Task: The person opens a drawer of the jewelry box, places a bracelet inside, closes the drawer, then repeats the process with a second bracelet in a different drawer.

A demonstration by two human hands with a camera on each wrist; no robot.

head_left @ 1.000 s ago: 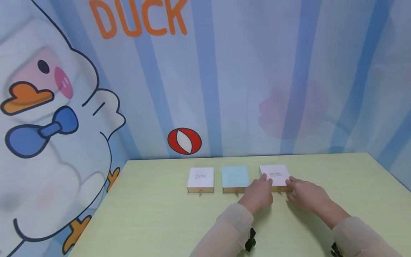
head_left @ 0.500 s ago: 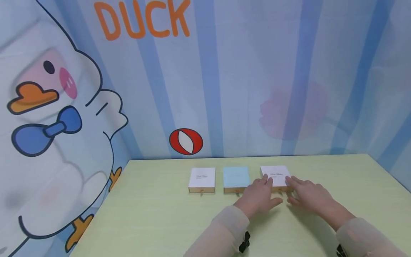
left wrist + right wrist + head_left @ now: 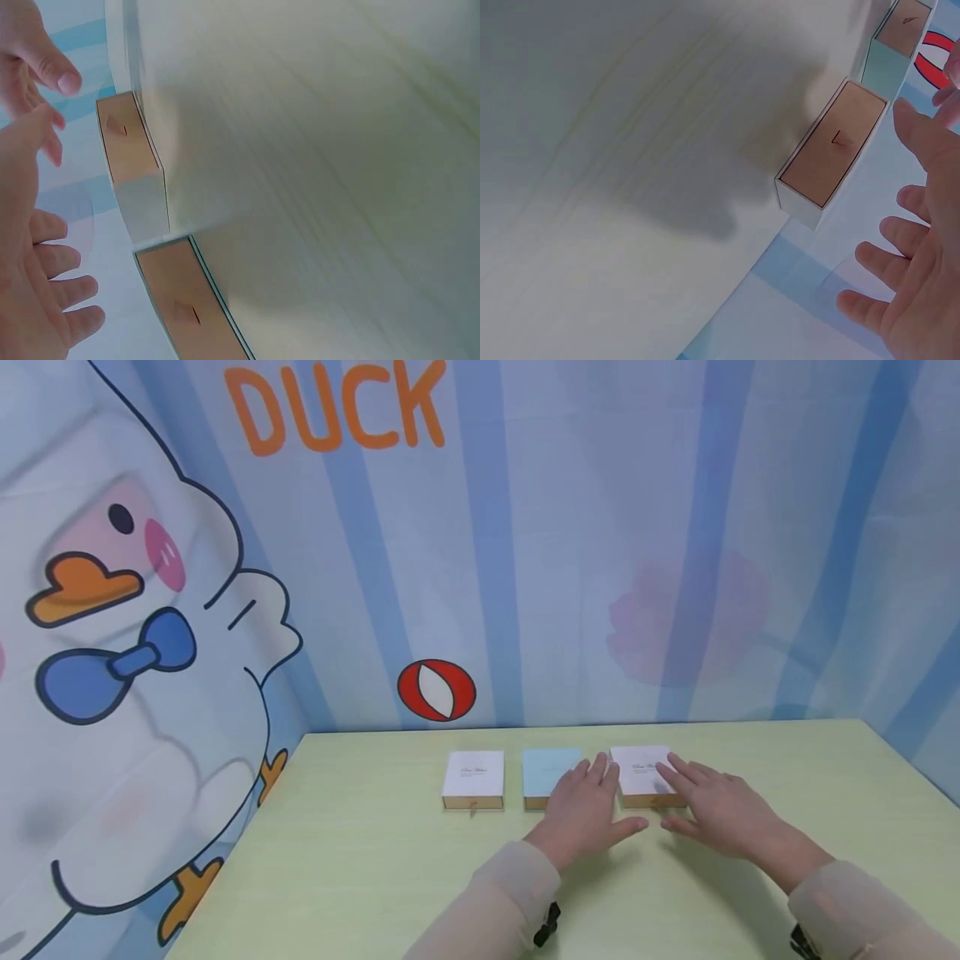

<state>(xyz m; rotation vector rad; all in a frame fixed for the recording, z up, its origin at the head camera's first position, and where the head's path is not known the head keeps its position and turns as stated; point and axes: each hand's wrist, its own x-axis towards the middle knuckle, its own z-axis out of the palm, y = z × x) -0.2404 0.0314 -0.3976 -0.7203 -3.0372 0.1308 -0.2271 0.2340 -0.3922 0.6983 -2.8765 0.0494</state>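
Observation:
Three small flat drawer-style boxes lie in a row on the table: a white box (image 3: 473, 770) on the left, a light blue box (image 3: 544, 768) in the middle and another white box (image 3: 636, 768) on the right. In the head view my left hand (image 3: 581, 810) covers the blue box's right front corner, fingers extended. My right hand (image 3: 723, 810) is spread over the right white box's right edge. Both wrist views show the fingers apart from the box fronts, holding nothing. Brown drawer fronts with small tabs face me on the white box (image 3: 834, 146) and the blue box (image 3: 191, 296).
The pale yellow-green table (image 3: 360, 860) extends in front of the boxes. Behind it hangs a striped blue backdrop (image 3: 562, 527) with a printed duck (image 3: 97, 793) and a red-and-white ball (image 3: 437, 690).
My left hand has let go of the right white box and shifted left toward the blue box, fingers straightening. My right hand has loosened and lifted from the right white box. The boxes stay put.

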